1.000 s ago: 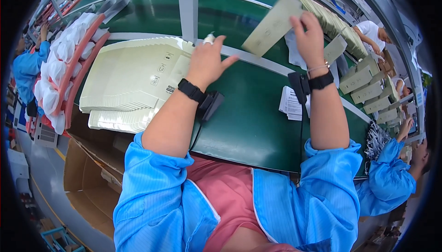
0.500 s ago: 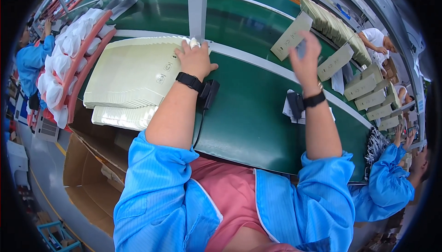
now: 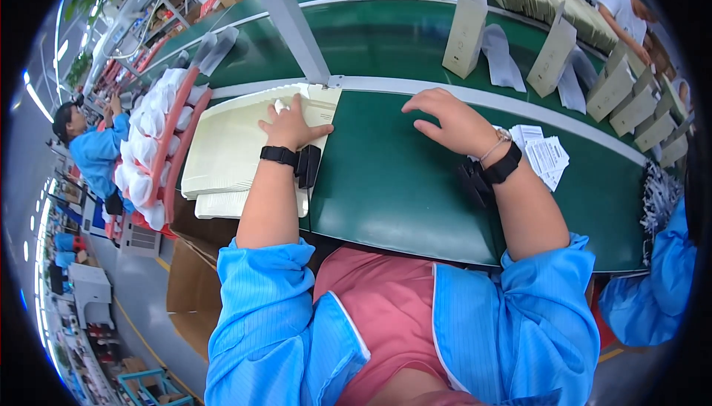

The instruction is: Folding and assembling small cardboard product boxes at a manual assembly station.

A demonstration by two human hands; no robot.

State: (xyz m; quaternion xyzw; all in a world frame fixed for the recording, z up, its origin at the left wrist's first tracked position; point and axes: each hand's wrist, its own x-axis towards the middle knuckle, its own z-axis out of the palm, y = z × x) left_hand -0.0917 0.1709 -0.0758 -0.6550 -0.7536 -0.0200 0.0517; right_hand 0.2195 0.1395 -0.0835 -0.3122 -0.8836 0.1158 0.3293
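Note:
My left hand lies with spread fingers on a stack of flat cream cartons, near its right edge. A white cover wraps one of its fingertips. Over the green work surface, my right hand is empty, its fingers apart and slightly curved. Each wrist bears a black strap with a small black device. Right of my right wrist lies a loose pile of printed white slips. Beyond it, an upright cream box stands on the green conveyor belt, with a translucent bag beside it.
Several more cream boxes line the belt to the right. Red trays of white-wrapped items stand at left. A grey post rises behind the stack. An open cardboard box sits below left. Co-workers are on both sides.
My right hand has come down and left, away from the cream box at the belt. That box now stands more upright. My left hand stays on the stack. The whole view has turned.

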